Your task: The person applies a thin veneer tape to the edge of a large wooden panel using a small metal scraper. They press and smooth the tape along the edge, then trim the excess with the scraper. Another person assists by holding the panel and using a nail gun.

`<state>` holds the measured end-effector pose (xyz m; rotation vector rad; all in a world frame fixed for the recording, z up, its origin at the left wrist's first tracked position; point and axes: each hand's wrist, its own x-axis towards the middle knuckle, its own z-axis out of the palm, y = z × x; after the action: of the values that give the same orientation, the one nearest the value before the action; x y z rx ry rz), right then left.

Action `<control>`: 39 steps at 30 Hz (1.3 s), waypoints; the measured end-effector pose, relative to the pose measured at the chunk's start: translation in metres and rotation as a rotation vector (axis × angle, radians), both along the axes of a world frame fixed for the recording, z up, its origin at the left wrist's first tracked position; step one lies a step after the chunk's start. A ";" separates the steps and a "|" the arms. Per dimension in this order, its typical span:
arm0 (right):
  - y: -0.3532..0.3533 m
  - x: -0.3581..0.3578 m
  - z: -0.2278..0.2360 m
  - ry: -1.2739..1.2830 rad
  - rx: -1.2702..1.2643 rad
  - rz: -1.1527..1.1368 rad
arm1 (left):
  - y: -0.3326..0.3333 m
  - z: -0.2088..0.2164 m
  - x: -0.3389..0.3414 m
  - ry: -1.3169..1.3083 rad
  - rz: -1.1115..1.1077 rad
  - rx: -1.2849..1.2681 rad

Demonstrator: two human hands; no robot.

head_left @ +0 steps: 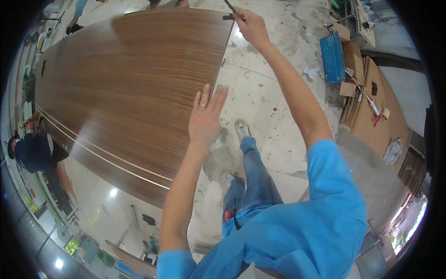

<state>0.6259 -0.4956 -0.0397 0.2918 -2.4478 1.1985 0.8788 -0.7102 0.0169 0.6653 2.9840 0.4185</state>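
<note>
Your left hand lies flat and open, fingers spread, against the right edge of the big wooden door panel, about halfway along it. Your right hand reaches to the panel's far right corner, closed around a thin dark tool whose tip touches that corner; the tool runs out of the top of the view, so you cannot tell its kind.

To the right of the panel edge the pale, stained stone floor is open as far as the stacked cardboard sheets and the blue box at far right. Your feet stand just beside the edge.

The panel is walnut-brown veneer with fine straight grain, and two thin light strips cross its near end. Its left edge has a small dark slot. Another person in dark clothing is at the left, partly cut off by the rim.
</note>
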 end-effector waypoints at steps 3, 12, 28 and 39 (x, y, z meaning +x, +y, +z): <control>0.004 -0.008 -0.006 -0.021 0.169 0.069 | 0.010 -0.009 0.017 -0.068 -0.046 0.155; -0.049 0.171 0.011 0.030 0.173 0.483 | 0.032 -0.029 0.194 -0.825 0.458 0.315; -0.107 0.326 0.001 -0.018 0.202 0.545 | -0.026 -0.052 0.361 -0.867 0.701 0.319; -0.137 0.346 0.007 0.052 0.227 0.279 | -0.057 -0.052 0.471 -0.927 0.858 0.249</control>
<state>0.9717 -0.6328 -0.0330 0.7407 -2.5600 0.9999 1.3496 -0.7676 -0.0356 -0.6949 2.1425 0.8376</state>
